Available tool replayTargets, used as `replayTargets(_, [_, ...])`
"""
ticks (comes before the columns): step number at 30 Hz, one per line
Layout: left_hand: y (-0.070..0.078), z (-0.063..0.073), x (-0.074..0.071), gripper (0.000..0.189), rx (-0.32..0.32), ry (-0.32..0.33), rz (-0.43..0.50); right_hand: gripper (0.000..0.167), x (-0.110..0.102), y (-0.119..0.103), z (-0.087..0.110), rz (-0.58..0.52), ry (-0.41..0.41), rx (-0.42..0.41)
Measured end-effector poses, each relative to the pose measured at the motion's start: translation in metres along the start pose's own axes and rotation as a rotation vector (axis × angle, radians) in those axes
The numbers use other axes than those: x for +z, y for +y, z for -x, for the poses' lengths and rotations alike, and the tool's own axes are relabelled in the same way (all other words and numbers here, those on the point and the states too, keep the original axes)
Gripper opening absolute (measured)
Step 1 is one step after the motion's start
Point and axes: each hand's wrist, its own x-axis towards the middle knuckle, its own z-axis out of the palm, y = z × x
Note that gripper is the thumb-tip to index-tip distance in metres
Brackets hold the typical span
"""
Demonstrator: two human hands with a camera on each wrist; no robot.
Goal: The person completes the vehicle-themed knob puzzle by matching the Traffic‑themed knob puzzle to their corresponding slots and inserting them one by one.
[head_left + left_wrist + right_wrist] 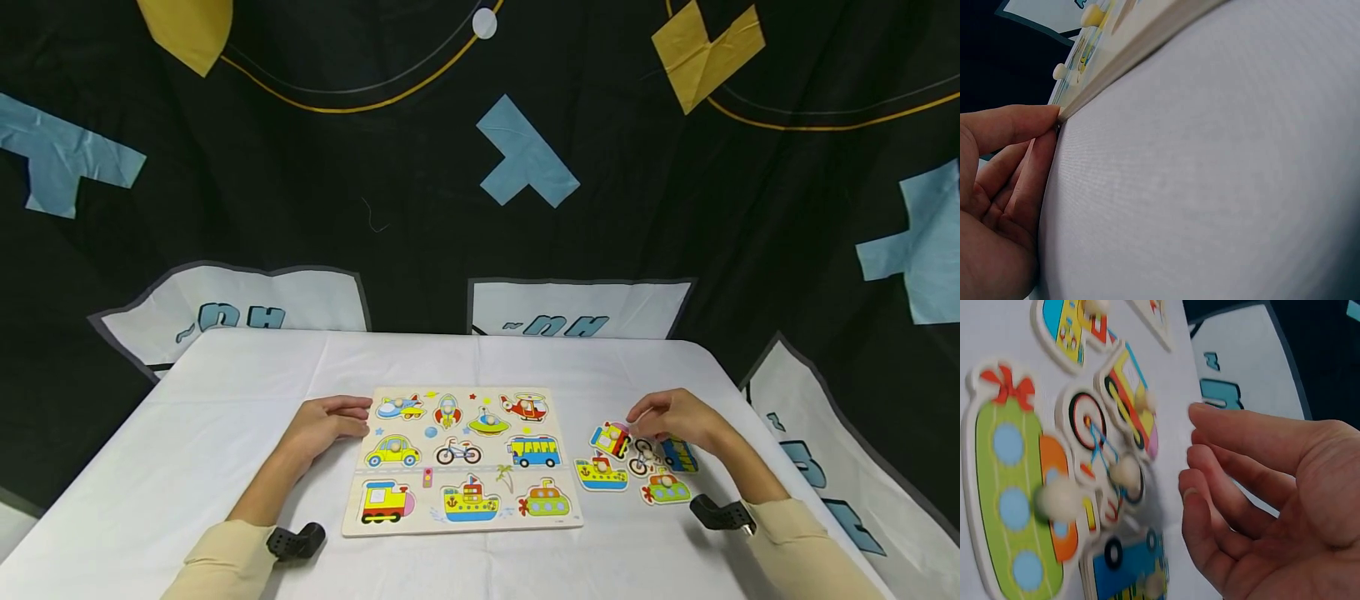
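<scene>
A wooden puzzle board (pixel 431 529) with printed vehicles lies flat on the white tablecloth. Thumb and fingertips of my left hand (pixel 322 429) rest right at its left edge, fingers fairly straight. Knobs (pixel 1091 15) stand up from the board in the left wrist view. My right hand (pixel 1254 494) hovers over the loose knobbed pieces with loosely bent fingers and nothing between them. Below it are the bicycle piece (pixel 1088 419), train piece (pixel 1129 394), bus piece (pixel 1113 572), green submarine piece (pixel 997 519) and ship piece (pixel 600 475).
Wrist cameras (pixel 296 542) are strapped at both cuffs. A black curtain (pixel 420 242) with blue and yellow patches hangs behind the table. The tablecloth (pixel 480 358) runs back to the curtain. All the loose pieces lie in a tight cluster right of the board.
</scene>
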Motion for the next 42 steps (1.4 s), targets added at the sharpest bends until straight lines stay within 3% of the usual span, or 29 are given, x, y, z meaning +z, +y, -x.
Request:
replayTargets(18, [-0.001,-0.001,0.000,0.048,0.012,-0.004,-0.013,0.024,-0.008,0.018,0.009,-0.030,-0.168,-0.042])
replayTargets(34, [-0.002,-0.003,0.001,0.047,0.012,0.005,-0.013,0.023,-0.003,0.019,0.008,0.028,-0.194,-0.073])
replayTargets(42, [-0.001,-0.002,0.000,0.048,0.002,0.005,-0.023,0.020,0.000,0.018,0.004,0.069,-0.169,-0.039])
